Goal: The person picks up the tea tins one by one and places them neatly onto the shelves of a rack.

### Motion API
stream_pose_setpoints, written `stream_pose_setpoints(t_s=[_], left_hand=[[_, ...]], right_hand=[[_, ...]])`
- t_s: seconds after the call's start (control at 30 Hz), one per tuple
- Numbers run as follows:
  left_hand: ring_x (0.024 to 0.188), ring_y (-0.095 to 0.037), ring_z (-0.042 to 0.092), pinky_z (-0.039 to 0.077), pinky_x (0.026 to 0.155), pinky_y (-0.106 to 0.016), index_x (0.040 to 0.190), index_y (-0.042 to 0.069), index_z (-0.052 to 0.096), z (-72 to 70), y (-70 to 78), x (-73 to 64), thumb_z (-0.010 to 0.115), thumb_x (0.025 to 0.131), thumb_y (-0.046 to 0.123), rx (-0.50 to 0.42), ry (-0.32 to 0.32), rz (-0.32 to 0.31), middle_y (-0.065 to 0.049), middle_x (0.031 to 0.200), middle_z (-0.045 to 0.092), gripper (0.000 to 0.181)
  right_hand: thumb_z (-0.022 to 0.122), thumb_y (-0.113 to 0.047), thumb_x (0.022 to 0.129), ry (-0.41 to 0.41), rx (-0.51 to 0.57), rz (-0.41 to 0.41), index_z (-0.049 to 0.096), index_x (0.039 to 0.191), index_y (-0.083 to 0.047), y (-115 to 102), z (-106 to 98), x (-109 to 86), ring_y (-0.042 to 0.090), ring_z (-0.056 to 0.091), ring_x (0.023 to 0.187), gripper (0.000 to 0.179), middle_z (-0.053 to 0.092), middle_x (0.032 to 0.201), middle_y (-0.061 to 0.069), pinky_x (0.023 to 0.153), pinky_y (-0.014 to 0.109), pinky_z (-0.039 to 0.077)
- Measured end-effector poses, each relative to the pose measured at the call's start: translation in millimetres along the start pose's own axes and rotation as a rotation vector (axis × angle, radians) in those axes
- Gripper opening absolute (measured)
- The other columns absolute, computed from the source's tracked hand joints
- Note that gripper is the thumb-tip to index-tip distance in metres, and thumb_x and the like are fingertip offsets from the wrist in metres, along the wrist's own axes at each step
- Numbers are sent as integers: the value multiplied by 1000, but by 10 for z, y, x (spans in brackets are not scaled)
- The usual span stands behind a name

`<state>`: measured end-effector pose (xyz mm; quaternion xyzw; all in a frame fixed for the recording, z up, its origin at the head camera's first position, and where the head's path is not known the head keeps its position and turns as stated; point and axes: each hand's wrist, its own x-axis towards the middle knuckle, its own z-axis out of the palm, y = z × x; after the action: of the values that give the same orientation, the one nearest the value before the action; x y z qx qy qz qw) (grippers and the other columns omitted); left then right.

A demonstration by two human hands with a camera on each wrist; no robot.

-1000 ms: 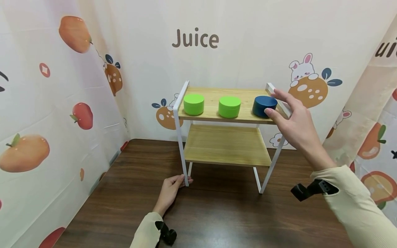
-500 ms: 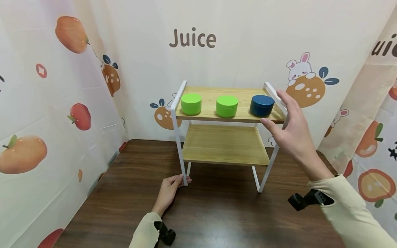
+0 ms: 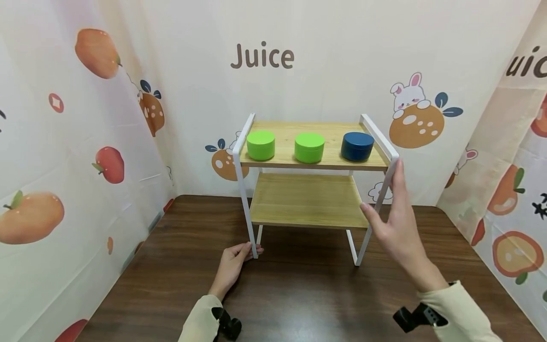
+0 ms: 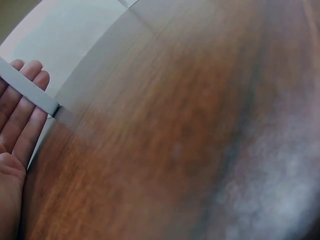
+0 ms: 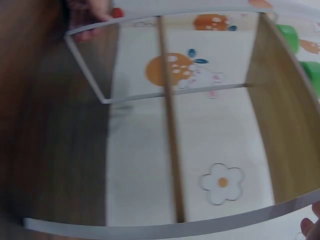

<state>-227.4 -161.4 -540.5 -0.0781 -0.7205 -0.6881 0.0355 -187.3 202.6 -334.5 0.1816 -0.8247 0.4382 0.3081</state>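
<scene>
A two-tier shelf rack with wood-coloured boards and white legs stands on the dark table. Along the front of its top board sit a green round tin, a second green tin and a dark blue tin. My left hand holds the foot of the left front leg; its fingers lie behind the leg and the thumb is on the near side. My right hand is beside the right front leg, fingers extended upward and thumb spread. Whether it touches the leg is unclear. Only its fingertips show in the right wrist view.
A white curtain printed with fruit and rabbits hangs behind the rack and along both sides. The rack's lower board is bare. Dark wooden tabletop extends in front of the rack.
My right hand has left the blue tin and moved down to the rack's right front leg. The blue tin stays on the top board. My left hand keeps its place at the left leg.
</scene>
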Motion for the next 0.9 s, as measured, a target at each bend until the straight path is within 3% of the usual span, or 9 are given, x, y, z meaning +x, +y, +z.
stream_pose_setpoints(t_s=[0.13,0.33,0.47,0.57,0.63,0.73,0.8,0.9], left_hand=[[108,-27,79,61,92,-23,116,-9,75,-6,0,15,53,112,24,-8,1,5,-20,108,80,40],[106,-25,79,61,91,-23,116,-9,76,2,-46,35,53,112,24,-5,11,9,-24,109,79,40],[105,-21,79,61,91,-23,116,-8,76,56,-71,103,53,112,25,-7,0,17,-25,110,79,40],[106,-20,79,61,92,-23,117,-6,76,55,-74,151,53,112,29,10,-13,18,-23,111,79,42],[107,-21,79,61,92,-23,117,-5,77,28,-76,171,52,112,29,36,-14,11,-21,111,80,42],[111,-25,77,61,95,-26,119,-6,76,-34,-53,173,51,113,28,61,-8,-10,-21,114,79,42],[117,-29,75,60,99,-28,123,-6,74,-76,-20,165,51,113,27,64,-10,-23,-21,119,78,41],[127,-33,70,56,106,-29,134,-5,69,-153,36,111,51,113,24,93,-29,-36,-21,130,74,40]], right_hand=[[70,2,94,7,-42,-55,7,172,-18,126,147,-296,38,9,165,102,4,180,10,135,45,9],[71,6,86,17,-98,-119,17,169,-5,298,415,-773,42,10,163,100,8,178,19,132,51,11],[73,2,84,-45,-169,-132,25,167,-3,427,538,-1036,39,18,162,96,18,175,25,131,30,6],[77,2,83,-135,-205,-86,30,167,-9,505,645,-1277,35,27,158,97,23,175,20,126,16,7],[81,2,81,-201,-241,-73,31,167,-12,553,723,-1443,37,34,153,100,26,174,18,130,34,24],[84,-1,79,-267,-293,-87,34,166,-15,627,799,-1600,41,42,146,101,33,171,16,113,58,43],[85,-3,80,-283,-324,-114,38,164,-15,687,793,-1614,40,44,143,97,38,169,16,110,56,42],[84,-5,82,-275,-349,-158,47,159,-13,788,697,-1563,32,41,149,86,45,164,18,129,35,22]])
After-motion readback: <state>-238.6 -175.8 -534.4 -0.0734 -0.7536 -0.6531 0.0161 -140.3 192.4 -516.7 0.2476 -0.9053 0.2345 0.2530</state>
